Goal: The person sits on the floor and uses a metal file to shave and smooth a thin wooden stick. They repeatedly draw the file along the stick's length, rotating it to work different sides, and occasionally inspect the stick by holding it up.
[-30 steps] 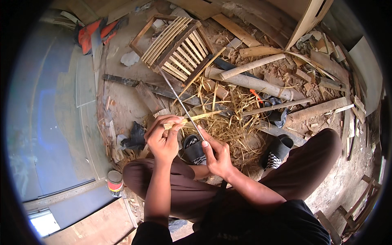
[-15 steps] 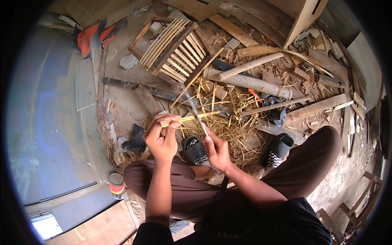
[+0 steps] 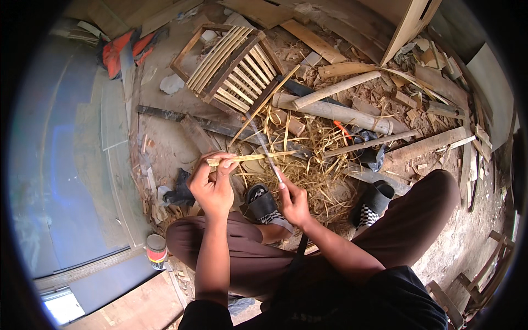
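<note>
My left hand (image 3: 213, 190) is closed round the near end of a thin, pale bamboo strip (image 3: 253, 158), which points out to the right. In my right hand (image 3: 295, 206) is the handle of a knife (image 3: 265, 147) with a long, narrow blade. The blade slants up and to the left and crosses the strip. Whether its edge bites into the strip I cannot tell. Below both lies a heap of curly bamboo shavings (image 3: 319, 184) on the ground, between my two sandalled feet.
A slatted wooden frame (image 3: 236, 69) stands beyond my hands. A thick bamboo pole (image 3: 335, 113) and several boards lie on the right among wood scraps. Glass-like sheets (image 3: 82, 165) cover the left side. A small can (image 3: 157, 250) stands by my left knee.
My left hand has shifted a little to the left, drawing the bamboo strip with it. The knife and my right hand are almost where they were.
</note>
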Motion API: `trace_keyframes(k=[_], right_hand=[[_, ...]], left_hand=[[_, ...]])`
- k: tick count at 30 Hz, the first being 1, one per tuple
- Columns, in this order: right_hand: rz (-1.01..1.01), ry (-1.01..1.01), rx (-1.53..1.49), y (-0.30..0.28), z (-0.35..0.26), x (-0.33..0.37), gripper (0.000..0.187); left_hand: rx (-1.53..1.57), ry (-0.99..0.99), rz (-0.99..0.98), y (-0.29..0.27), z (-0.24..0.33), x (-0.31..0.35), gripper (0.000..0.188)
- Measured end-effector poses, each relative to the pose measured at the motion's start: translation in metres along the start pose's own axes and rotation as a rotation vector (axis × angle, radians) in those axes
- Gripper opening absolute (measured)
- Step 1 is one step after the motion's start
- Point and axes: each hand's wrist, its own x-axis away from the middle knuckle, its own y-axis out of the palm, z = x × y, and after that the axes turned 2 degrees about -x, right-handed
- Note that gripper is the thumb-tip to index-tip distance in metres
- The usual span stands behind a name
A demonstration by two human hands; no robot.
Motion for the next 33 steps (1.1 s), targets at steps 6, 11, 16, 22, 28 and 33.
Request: trace_keyframes(k=[6, 11, 16, 22, 28, 33], right_hand=[[0.251, 0.058, 0.164, -0.023, 0.148, -0.031, 0.042], [0.135, 0.022, -0.054, 0.001, 0.095, -0.036, 0.043], [0.225, 0.273, -0.084, -0.012, 0.147, -0.039, 0.046], [0.245, 0.293, -0.047, -0.006, 0.2, -0.053, 0.05], [0.253, 0.341, 0.052, -0.016, 0.191, -0.051, 0.052], [0.321, 0.402, 0.151, -0.011, 0.192, -0.055, 0.054]], left_hand=[[0.02, -0.008, -0.009, 0.007, 0.004, -0.007, 0.016], [0.036, -0.021, 0.009, 0.008, 0.0, -0.004, 0.015], [-0.034, -0.005, 0.056, 0.0, -0.004, -0.003, 0.015], [-0.047, 0.28, 0.054, 0.008, -0.019, -0.016, 0.049], [0.404, 0.237, 0.099, 0.019, -0.045, -0.026, 0.102], [0.931, -0.066, -0.095, 0.025, -0.038, -0.027, 0.1]])
